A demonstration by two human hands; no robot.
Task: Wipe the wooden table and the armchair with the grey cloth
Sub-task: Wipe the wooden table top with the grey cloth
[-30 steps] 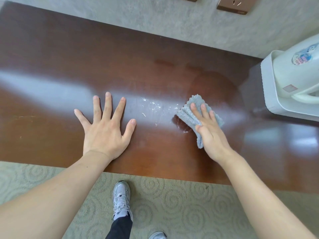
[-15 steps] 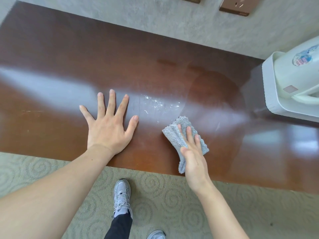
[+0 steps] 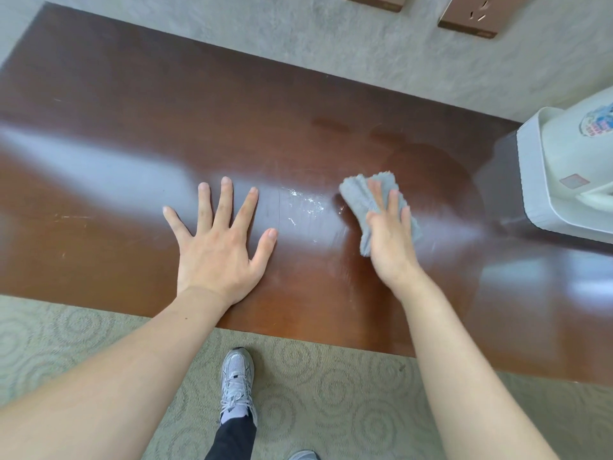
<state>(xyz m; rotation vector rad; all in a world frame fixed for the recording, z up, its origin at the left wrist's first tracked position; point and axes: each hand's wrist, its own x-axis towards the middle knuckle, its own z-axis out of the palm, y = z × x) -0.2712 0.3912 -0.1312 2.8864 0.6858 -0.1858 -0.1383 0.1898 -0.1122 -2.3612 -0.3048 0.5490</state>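
Grey cloth (image 3: 360, 197): crumpled into a wad on the wooden bench (image 3: 116, 127), right of its middle, pinned flat under the right hand; its fluffy edge sticks out past the fingertips on the far side and hangs out beside the palm on the near side.
Head view, right hand (image 3: 389, 239): fingers straight and close together, laid on top of the cloth and pressing it down onto the wood; nothing curls round the fabric. The fingers are a little blurred.
Head view, left hand (image 3: 220, 247): spread wide, all five fingers fanned apart, palm flat on the bare bench top left of the cloth and well apart from it; it holds nothing.
Wet patch (image 3: 303, 204): small shiny droplets and streaks on the wood between the two hands, just beside the cloth's left edge.
Bench surface: dark reddish brown, glossy, with a broad pale reflection across it; a few fine scratches show near its left end.
White appliance (image 3: 564, 180): stands on the bench at the right edge of view, well apart from the cloth, with a colourful sticker on top.
Wall (image 3: 298, 38): pale and textured behind the bench, with two brown socket plates (image 3: 471, 14) at the top.
Floor: patterned carpet (image 3: 315, 393) with swirls; one grey trainer (image 3: 237, 383) and a dark trouser leg stand below the bench's near edge.
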